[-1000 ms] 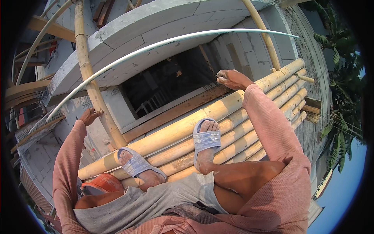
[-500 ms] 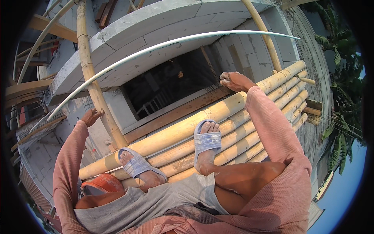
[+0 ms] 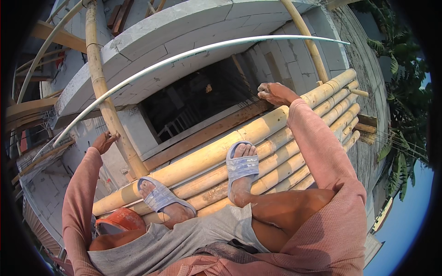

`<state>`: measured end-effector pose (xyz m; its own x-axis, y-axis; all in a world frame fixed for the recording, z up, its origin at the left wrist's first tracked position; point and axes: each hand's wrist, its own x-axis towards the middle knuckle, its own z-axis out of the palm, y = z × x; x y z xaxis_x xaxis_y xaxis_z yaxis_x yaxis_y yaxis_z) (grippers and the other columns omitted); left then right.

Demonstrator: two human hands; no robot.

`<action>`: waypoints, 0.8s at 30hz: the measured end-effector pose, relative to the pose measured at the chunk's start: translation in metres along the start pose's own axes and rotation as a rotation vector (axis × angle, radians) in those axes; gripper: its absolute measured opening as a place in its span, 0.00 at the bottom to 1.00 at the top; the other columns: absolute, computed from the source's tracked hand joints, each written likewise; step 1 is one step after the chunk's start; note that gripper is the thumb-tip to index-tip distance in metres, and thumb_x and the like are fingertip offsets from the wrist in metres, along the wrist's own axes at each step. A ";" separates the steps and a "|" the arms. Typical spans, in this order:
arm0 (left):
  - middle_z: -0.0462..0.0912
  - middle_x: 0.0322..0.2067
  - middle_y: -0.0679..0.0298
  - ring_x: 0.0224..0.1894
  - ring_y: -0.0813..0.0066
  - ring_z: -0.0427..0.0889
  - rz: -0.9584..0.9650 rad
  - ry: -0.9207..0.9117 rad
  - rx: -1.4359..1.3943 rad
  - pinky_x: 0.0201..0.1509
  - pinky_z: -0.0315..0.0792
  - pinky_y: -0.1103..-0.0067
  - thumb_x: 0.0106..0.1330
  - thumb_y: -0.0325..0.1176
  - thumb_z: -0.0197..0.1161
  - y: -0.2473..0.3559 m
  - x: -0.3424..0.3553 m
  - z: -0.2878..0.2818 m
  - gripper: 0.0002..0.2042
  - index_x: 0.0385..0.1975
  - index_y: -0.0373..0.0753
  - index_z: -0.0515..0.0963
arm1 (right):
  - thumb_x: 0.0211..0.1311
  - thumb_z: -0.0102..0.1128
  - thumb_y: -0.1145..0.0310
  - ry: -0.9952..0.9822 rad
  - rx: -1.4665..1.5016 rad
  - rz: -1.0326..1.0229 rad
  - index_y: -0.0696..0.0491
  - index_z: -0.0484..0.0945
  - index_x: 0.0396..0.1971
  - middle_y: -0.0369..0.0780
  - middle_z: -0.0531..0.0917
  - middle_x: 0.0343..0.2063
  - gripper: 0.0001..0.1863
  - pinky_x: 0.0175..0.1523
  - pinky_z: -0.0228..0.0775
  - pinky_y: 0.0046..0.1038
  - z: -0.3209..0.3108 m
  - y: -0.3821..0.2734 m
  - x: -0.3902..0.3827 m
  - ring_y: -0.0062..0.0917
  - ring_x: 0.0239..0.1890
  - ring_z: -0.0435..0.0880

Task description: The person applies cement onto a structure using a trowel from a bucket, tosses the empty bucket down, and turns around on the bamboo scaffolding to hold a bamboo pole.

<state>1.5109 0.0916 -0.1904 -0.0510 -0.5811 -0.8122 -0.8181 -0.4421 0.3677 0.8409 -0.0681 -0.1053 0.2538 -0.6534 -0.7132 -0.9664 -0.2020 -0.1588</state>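
Note:
My left hand (image 3: 105, 141) is at the upright bamboo pole (image 3: 110, 117), its fingers bent against the pole's left side. Part of that grip is hidden. Beyond the front bamboo pole of the platform (image 3: 202, 158), my right hand (image 3: 277, 94) hangs in the air with its fingers curled in. Its fingertips look grey and dusty, and whether anything small is in them cannot be made out. Both my feet, in blue-grey slide sandals (image 3: 242, 165), stand on the bamboo poles laid side by side.
A long, thin white pipe (image 3: 198, 49) crosses in front of the grey block wall (image 3: 184, 27). Below lies a dark opening (image 3: 184, 99) edged by a brown wooden beam (image 3: 207, 133). An orange-red bucket (image 3: 122, 218) sits by my left leg. Another bamboo upright (image 3: 307, 39) stands at the right.
The whole view has shifted slightly, so the scene sits a little farther left. Both hands stay in nearly the same places, the left still at the upright pole.

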 end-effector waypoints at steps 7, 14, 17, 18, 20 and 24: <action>0.82 0.55 0.48 0.60 0.51 0.79 0.006 0.059 0.036 0.65 0.69 0.66 0.72 0.59 0.54 -0.005 -0.005 0.005 0.31 0.63 0.40 0.72 | 0.74 0.52 0.54 -0.024 0.040 0.032 0.50 0.79 0.55 0.49 0.85 0.49 0.20 0.59 0.73 0.43 0.007 0.005 0.002 0.47 0.54 0.83; 0.81 0.57 0.48 0.63 0.49 0.77 0.017 0.073 -0.002 0.66 0.68 0.64 0.72 0.62 0.51 -0.015 -0.003 0.009 0.33 0.64 0.41 0.70 | 0.72 0.53 0.51 -0.033 0.053 0.056 0.48 0.79 0.56 0.48 0.84 0.52 0.21 0.61 0.72 0.43 0.004 -0.001 0.005 0.47 0.57 0.81; 0.80 0.57 0.47 0.63 0.48 0.77 -0.021 0.068 0.057 0.67 0.68 0.63 0.71 0.64 0.50 -0.004 -0.001 0.010 0.34 0.65 0.41 0.70 | 0.73 0.52 0.51 -0.015 0.039 0.028 0.48 0.79 0.56 0.48 0.84 0.52 0.21 0.62 0.71 0.43 0.005 0.005 0.005 0.47 0.57 0.81; 0.80 0.58 0.47 0.63 0.48 0.77 -0.018 0.067 0.054 0.67 0.68 0.63 0.71 0.64 0.50 -0.005 -0.001 0.010 0.34 0.65 0.41 0.70 | 0.73 0.52 0.51 -0.016 0.040 0.027 0.48 0.79 0.56 0.48 0.84 0.52 0.21 0.62 0.71 0.43 0.006 0.008 0.007 0.47 0.57 0.81; 0.80 0.58 0.47 0.63 0.48 0.77 -0.017 0.067 0.052 0.68 0.68 0.63 0.71 0.64 0.50 -0.010 0.001 0.011 0.35 0.65 0.41 0.70 | 0.73 0.52 0.51 -0.029 -0.022 -0.056 0.48 0.79 0.56 0.48 0.84 0.52 0.21 0.62 0.71 0.43 0.013 0.018 0.016 0.47 0.57 0.81; 0.80 0.58 0.47 0.64 0.48 0.76 -0.028 0.079 0.064 0.68 0.67 0.63 0.71 0.65 0.50 -0.012 0.003 0.011 0.35 0.65 0.41 0.70 | 0.73 0.52 0.52 -0.010 -0.042 -0.108 0.48 0.79 0.56 0.48 0.84 0.52 0.21 0.62 0.71 0.43 0.025 0.030 0.024 0.47 0.57 0.81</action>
<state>1.5143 0.1023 -0.2021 0.0157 -0.6219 -0.7829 -0.8534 -0.4163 0.3136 0.8166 -0.0715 -0.1443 0.3556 -0.6189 -0.7003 -0.9309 -0.3014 -0.2062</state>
